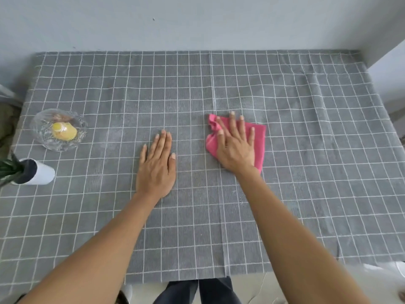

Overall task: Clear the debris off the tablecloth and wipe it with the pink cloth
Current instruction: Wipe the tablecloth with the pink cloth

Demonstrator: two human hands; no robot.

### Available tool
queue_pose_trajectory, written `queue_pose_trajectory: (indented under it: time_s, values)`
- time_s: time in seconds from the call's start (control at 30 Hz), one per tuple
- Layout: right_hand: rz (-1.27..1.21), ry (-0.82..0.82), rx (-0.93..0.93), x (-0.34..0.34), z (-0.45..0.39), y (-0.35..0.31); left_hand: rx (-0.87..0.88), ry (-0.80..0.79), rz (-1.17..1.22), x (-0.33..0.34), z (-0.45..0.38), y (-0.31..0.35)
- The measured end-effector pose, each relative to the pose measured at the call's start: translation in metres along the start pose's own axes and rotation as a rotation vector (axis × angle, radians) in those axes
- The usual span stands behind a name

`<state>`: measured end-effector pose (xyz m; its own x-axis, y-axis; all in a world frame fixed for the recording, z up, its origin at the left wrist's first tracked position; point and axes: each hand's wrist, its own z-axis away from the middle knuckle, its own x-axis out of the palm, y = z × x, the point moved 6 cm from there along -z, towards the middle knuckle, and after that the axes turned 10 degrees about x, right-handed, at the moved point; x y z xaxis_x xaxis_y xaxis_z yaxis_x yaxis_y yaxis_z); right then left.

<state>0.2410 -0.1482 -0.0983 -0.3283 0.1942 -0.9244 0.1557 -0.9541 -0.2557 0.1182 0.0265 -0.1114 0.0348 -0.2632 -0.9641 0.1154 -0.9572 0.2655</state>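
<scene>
While flat, right hand point(236, 148) covers pink cloth point(259, 137)

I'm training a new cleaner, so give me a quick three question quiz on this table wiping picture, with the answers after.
1. Which hand presses on the pink cloth?
2. True or false: the left hand lies flat, palm down, on the bare tablecloth.
3. Where does the glass bowl holding the yellow object sit? A) far right B) left side, beyond the white plant pot C) under the cloth

Key: 1. The right hand, fingers spread. 2. True. 3. B.
</scene>
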Motion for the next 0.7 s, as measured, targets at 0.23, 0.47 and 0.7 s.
queue_pose_trajectory:
  time_s: [0.23,0.47,0.7]
  values:
    - [-0.072,0.056,0.204,-0.013,-0.010,0.052,-0.003,0.003,0.006,0.000,0.000,0.000]
    - [-0.058,-0.012,-0.028,0.007,0.015,-0.021,-0.007,0.008,-0.002,0.000,0.000,0.001]
    - [-0.003,0.029,0.027,-0.004,-0.002,0.022,-0.007,0.000,0.002,-0.001,0.000,0.001]
